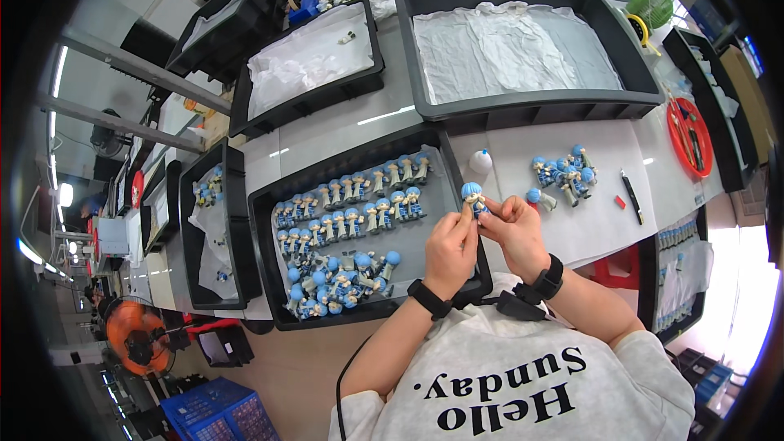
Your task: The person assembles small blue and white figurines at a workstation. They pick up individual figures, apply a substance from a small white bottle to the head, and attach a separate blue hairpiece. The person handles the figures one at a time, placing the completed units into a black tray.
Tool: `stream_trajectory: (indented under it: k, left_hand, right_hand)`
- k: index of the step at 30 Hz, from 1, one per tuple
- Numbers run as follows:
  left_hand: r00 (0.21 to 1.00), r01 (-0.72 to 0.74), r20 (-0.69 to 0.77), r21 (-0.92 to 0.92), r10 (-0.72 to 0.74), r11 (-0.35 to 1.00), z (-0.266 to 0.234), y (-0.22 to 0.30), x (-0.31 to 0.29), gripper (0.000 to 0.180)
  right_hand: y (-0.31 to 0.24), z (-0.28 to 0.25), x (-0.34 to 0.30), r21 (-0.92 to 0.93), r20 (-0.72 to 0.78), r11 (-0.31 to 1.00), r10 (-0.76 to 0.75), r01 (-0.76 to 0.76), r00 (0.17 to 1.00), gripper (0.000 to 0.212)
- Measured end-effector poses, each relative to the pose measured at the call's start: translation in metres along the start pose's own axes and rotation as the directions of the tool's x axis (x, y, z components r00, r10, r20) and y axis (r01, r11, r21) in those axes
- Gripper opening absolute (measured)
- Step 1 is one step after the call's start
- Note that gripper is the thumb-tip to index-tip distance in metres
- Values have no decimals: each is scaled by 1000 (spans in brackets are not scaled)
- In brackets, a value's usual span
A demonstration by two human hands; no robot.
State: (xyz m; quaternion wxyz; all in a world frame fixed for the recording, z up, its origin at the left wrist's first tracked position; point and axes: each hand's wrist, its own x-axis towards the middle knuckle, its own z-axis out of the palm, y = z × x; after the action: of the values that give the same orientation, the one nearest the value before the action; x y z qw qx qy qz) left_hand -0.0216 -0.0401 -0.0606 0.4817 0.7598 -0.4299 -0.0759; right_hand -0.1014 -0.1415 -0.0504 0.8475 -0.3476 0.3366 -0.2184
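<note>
One blue-haired figurine, pinched by left hand and right hand; one pale shirt, black lettering upside down.

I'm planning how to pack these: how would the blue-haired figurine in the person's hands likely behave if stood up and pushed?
The figurine may tip easily, since its round head looks large over a narrow body. It seems light: fingertips of the left hand and right hand hold it. It's probably stiff, given its moulded-looking shape.
</note>
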Motion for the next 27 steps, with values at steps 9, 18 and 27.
stream_trajectory:
  k: [9, 18, 27]
  left_hand:
    - [965, 38, 261, -81, -16, 996, 3, 0, -6, 23]
    - [976, -6, 218, 12, 3, 1000, -39, 12, -14, 21]
    - [988, 155, -13, 169, -155, 973, -97, -19, -30, 21]
  right_hand:
    - [5, -55, 21, -298, -64, 908, -326, 293, 943, 22]
    - [-21, -144, 59, -897, -13, 274, -801, 347, 599, 19]
    - [-19, -171, 63, -997, 76, -35, -744, 76, 663, 27]
